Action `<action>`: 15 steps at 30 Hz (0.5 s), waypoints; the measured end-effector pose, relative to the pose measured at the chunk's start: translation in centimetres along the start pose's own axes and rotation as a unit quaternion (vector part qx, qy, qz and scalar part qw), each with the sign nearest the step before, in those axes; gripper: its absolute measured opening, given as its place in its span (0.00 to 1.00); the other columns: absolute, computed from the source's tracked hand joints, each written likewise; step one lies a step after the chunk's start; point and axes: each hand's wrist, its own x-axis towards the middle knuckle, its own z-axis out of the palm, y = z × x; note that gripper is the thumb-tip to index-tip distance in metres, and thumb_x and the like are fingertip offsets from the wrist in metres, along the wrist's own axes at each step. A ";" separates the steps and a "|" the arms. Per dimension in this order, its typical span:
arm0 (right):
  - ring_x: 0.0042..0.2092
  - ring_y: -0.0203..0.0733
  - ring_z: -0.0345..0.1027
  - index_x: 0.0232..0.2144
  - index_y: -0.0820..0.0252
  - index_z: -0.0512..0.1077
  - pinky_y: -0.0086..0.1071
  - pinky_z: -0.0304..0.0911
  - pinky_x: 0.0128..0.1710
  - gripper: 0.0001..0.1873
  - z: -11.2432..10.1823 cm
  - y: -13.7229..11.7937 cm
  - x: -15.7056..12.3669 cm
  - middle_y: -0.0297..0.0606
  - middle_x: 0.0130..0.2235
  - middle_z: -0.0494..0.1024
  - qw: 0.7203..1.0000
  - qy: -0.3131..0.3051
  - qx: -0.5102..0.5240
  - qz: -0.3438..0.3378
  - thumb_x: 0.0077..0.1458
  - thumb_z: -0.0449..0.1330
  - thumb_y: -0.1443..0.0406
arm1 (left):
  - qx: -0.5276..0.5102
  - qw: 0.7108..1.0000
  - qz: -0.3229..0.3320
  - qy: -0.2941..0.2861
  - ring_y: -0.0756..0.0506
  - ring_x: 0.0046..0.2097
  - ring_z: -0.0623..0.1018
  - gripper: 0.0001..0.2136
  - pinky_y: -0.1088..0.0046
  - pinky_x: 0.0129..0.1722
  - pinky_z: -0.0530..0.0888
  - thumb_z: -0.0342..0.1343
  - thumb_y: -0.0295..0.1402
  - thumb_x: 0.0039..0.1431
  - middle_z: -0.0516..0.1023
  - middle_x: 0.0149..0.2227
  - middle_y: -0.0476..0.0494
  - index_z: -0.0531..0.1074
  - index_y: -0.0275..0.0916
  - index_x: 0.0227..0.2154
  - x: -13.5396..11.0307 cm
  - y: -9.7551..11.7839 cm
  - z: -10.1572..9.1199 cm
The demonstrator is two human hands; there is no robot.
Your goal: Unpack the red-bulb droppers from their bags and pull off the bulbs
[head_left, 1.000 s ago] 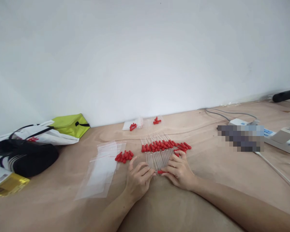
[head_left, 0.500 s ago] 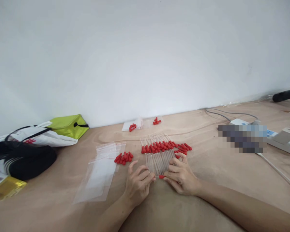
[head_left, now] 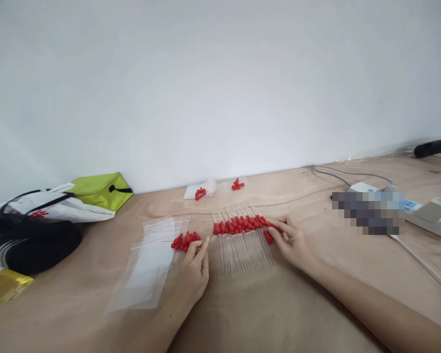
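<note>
Red-bulbed droppers point(head_left: 238, 224) lie between left fingers point(head_left: 202, 251) and right fingers point(head_left: 282, 226).

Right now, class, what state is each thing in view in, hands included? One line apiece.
Red bulb row: lined up closely.
Clear tubes: lying side by side, fanned out.
Left hand: fingers bent, grip unclear.
Right hand: fingers bent, at the row's right end, grip unclear.
Loose red bulbs: heaped.
Plastic bags: flat, overlapping.
White bag: crumpled.
Black cloth item: bunched.
Lime-green bag: boxy.
Power strip: partly blurred, on or off unclear.
</note>
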 end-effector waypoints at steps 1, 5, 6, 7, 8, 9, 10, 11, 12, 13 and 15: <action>0.32 0.37 0.64 0.40 0.59 0.70 0.31 0.61 0.33 0.15 -0.2 0.4 0.3 0.38 0.31 0.68 0.999 0.013 -0.004 0.033 0.54 0.49 0.61 | 0.003 1.000 -0.002 0.004 0.49 0.35 0.73 0.17 0.75 0.35 0.71 0.40 0.27 0.57 0.69 0.35 0.42 0.67 0.37 0.47 0.1 -0.2 0.1; 0.29 0.36 0.61 0.36 0.61 0.69 0.30 0.58 0.29 0.15 -1.4 2.3 1.4 0.36 0.30 0.70 0.987 0.071 -0.033 0.139 0.48 0.54 0.59 | 0.004 1.000 -0.009 0.028 0.48 0.34 0.73 0.15 0.73 0.34 0.72 0.41 0.26 0.56 0.67 0.32 0.43 0.69 0.36 0.42 0.1 -1.2 0.9; 0.29 0.36 0.61 0.34 0.61 0.69 0.30 0.58 0.29 0.13 -1.7 2.7 1.6 0.35 0.29 0.71 0.984 0.080 -0.043 0.152 0.46 0.55 0.59 | 0.002 0.999 -0.013 0.029 0.48 0.33 0.73 0.15 0.73 0.34 0.72 0.41 0.26 0.56 0.68 0.32 0.44 0.70 0.36 0.41 0.1 -1.4 1.1; 0.30 0.37 0.62 0.30 0.60 0.69 0.30 0.57 0.30 0.12 -2.0 3.2 1.8 0.35 0.29 0.71 0.982 0.080 -0.055 0.159 0.45 0.56 0.58 | -0.001 0.999 -0.018 0.028 0.48 0.33 0.73 0.14 0.73 0.33 0.72 0.42 0.27 0.56 0.68 0.32 0.44 0.70 0.37 0.40 0.2 -1.4 1.2; 0.31 0.37 0.62 0.28 0.60 0.68 0.30 0.57 0.31 0.11 -2.3 3.6 1.9 0.35 0.29 0.72 0.982 0.075 -0.065 0.160 0.44 0.57 0.58 | -0.007 0.999 -0.023 0.025 0.48 0.33 0.73 0.13 0.73 0.32 0.72 0.42 0.27 0.56 0.69 0.32 0.44 0.70 0.37 0.40 0.2 -1.4 1.3; 0.32 0.38 0.62 0.26 0.59 0.68 0.31 0.56 0.33 0.10 -2.5 3.8 2.0 0.35 0.29 0.72 0.983 0.062 -0.074 0.156 0.44 0.57 0.58 | -0.014 0.999 -0.028 0.017 0.48 0.32 0.73 0.13 0.73 0.32 0.73 0.42 0.28 0.56 0.69 0.32 0.44 0.69 0.38 0.40 0.2 -1.3 1.3; 0.32 0.39 0.63 0.25 0.59 0.68 0.32 0.56 0.34 0.11 -2.7 3.9 2.1 0.35 0.29 0.73 0.985 0.041 -0.081 0.148 0.43 0.57 0.57 | -0.021 0.999 -0.032 0.006 0.49 0.32 0.73 0.12 0.73 0.32 0.73 0.43 0.28 0.56 0.70 0.33 0.44 0.69 0.38 0.40 0.2 -1.1 1.3; 0.33 0.39 0.63 0.25 0.58 0.68 0.32 0.55 0.35 0.11 -2.8 3.9 2.1 0.34 0.29 0.73 0.986 0.019 -0.088 0.139 0.44 0.57 0.57 | -0.030 0.999 -0.034 -0.007 0.49 0.31 0.73 0.12 0.72 0.32 0.73 0.43 0.29 0.56 0.70 0.34 0.44 0.69 0.39 0.40 0.2 -0.9 1.2; 0.33 0.39 0.63 0.24 0.58 0.69 0.33 0.54 0.36 0.11 -2.8 3.8 2.2 0.34 0.29 0.74 0.987 -0.006 -0.095 0.128 0.44 0.56 0.56 | -0.039 0.998 -0.035 -0.021 0.49 0.30 0.73 0.11 0.72 0.32 0.73 0.44 0.30 0.56 0.71 0.35 0.44 0.68 0.39 0.39 0.2 -0.6 1.1; 0.33 0.39 0.63 0.24 0.57 0.69 0.34 0.53 0.37 0.11 -2.8 3.6 2.1 0.34 0.28 0.74 0.987 -0.031 -0.106 0.118 0.45 0.56 0.56 | -0.051 0.997 -0.035 -0.035 0.50 0.30 0.73 0.11 0.72 0.31 0.73 0.45 0.32 0.56 0.71 0.37 0.44 0.68 0.39 0.39 0.2 -0.3 0.9; 0.33 0.40 0.63 0.24 0.56 0.70 0.36 0.51 0.38 0.11 -2.8 3.1 2.0 0.33 0.28 0.74 0.982 -0.070 -0.141 0.102 0.46 0.55 0.56 | -0.080 0.995 -0.030 -0.061 0.51 0.29 0.73 0.11 0.72 0.31 0.74 0.47 0.34 0.55 0.71 0.39 0.43 0.68 0.38 0.39 0.3 0.1 0.5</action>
